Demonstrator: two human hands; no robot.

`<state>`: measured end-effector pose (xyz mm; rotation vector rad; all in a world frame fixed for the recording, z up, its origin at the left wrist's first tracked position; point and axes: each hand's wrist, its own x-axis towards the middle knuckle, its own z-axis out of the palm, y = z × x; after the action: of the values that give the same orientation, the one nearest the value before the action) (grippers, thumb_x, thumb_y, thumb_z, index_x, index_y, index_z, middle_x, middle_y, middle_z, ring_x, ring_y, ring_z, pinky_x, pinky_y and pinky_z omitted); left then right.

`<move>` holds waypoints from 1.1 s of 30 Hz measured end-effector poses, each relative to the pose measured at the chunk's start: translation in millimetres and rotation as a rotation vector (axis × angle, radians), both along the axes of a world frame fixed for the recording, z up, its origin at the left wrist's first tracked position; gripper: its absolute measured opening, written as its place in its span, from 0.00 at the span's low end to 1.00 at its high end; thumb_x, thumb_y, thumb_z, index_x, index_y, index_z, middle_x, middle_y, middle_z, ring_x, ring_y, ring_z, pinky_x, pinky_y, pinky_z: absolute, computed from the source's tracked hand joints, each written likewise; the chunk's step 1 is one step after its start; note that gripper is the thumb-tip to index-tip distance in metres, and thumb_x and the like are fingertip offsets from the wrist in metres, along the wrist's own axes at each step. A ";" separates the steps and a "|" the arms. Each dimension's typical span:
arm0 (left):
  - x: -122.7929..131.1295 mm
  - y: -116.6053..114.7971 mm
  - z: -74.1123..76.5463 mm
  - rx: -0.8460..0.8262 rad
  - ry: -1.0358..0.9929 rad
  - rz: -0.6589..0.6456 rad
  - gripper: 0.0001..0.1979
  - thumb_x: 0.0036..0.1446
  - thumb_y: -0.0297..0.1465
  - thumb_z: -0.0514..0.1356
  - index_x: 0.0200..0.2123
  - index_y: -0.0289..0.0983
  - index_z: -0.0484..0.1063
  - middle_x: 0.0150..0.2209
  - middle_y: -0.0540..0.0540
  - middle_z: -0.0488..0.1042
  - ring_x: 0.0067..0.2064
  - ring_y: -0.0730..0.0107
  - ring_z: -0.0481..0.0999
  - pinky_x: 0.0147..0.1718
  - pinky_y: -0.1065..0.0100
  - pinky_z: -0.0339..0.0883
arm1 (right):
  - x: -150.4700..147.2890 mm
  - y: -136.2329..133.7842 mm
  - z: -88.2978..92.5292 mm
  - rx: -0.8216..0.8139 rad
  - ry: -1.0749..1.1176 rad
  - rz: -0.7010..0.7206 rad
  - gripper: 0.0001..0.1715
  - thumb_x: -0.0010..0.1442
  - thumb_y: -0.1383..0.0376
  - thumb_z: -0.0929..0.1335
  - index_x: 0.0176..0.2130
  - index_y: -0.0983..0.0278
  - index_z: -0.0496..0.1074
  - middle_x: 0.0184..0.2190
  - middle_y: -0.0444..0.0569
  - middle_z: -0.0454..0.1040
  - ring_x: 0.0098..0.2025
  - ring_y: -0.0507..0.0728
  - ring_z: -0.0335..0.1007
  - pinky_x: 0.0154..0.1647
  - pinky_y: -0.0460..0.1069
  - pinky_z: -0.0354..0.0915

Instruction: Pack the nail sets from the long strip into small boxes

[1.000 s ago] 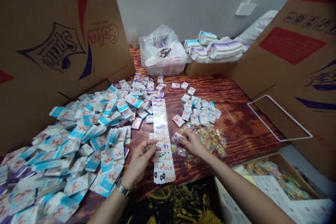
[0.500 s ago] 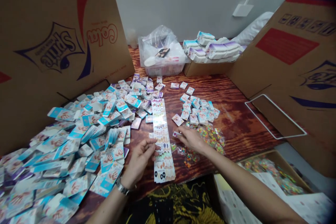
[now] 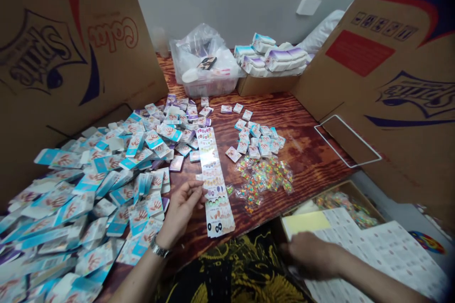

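Observation:
My left hand (image 3: 183,208) rests on the wooden table (image 3: 305,151), its fingertips pinching the left edge of a long stack of nail-sticker strips (image 3: 213,181). A wristwatch (image 3: 158,248) sits on that wrist. My right hand (image 3: 309,256) is low at the right, over the near edge of a box of white printed sheets (image 3: 373,251); it is blurred and its fingers do not show clearly. Small clear bags of coloured beads (image 3: 265,176) lie just right of the strips.
A large heap of blue and purple packets (image 3: 88,189) covers the left of the table. A smaller group of packets (image 3: 258,138) lies beyond the beads. Cardboard walls (image 3: 53,57) stand on both sides. A plastic tub (image 3: 206,68) and a box of bundles (image 3: 273,64) sit at the back.
My right hand left the small packet by the bead bags and dropped down and right to the box of sheets. The camera view swung to the right. My left hand stayed on the strips.

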<state>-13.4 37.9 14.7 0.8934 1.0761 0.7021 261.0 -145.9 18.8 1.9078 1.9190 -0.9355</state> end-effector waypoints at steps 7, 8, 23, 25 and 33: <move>-8.5 3.2 2.7 0.072 0.052 0.066 0.18 0.47 0.39 0.65 0.38 0.35 0.69 0.29 0.49 0.74 0.26 0.76 0.71 0.25 0.75 0.64 | -20.2 141.7 5.0 0.248 0.298 0.236 0.08 0.62 0.64 0.63 0.35 0.62 0.71 0.32 0.46 0.74 0.35 0.55 0.69 0.35 0.47 0.59; -10.3 3.1 2.1 0.091 0.073 0.072 0.18 0.47 0.39 0.65 0.38 0.35 0.69 0.29 0.50 0.74 0.26 0.76 0.71 0.25 0.74 0.64 | -23.7 154.2 -1.8 0.237 0.296 0.253 0.06 0.60 0.65 0.64 0.35 0.62 0.71 0.32 0.46 0.74 0.35 0.55 0.69 0.35 0.47 0.58; -17.7 24.0 -45.9 0.818 0.598 -0.279 0.23 0.51 0.23 0.55 0.52 0.38 0.66 0.51 0.42 0.71 0.53 0.57 0.68 0.55 0.53 0.56 | -29.4 181.7 -23.2 0.259 0.234 0.252 0.02 0.55 0.68 0.65 0.30 0.63 0.66 0.27 0.46 0.72 0.29 0.53 0.66 0.27 0.45 0.52; -14.3 30.6 -50.6 0.997 0.740 -0.447 0.28 0.51 0.22 0.53 0.58 0.37 0.58 0.55 0.41 0.67 0.56 0.59 0.65 0.57 0.54 0.56 | -25.7 178.3 -20.4 0.290 0.217 0.211 0.03 0.57 0.68 0.63 0.31 0.63 0.65 0.26 0.47 0.72 0.27 0.53 0.65 0.27 0.45 0.52; -18.6 79.1 -53.0 1.082 1.222 -0.268 0.21 0.56 0.20 0.48 0.55 0.28 0.58 0.53 0.29 0.63 0.51 0.54 0.66 0.48 0.52 0.62 | -22.7 173.6 -11.1 0.445 0.291 0.026 0.08 0.60 0.63 0.63 0.40 0.62 0.67 0.30 0.47 0.74 0.30 0.56 0.69 0.30 0.47 0.57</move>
<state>-32.0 117.0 -38.3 2.5529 1.5540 0.4360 238.3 27.7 7.8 2.0590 2.4896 -0.8721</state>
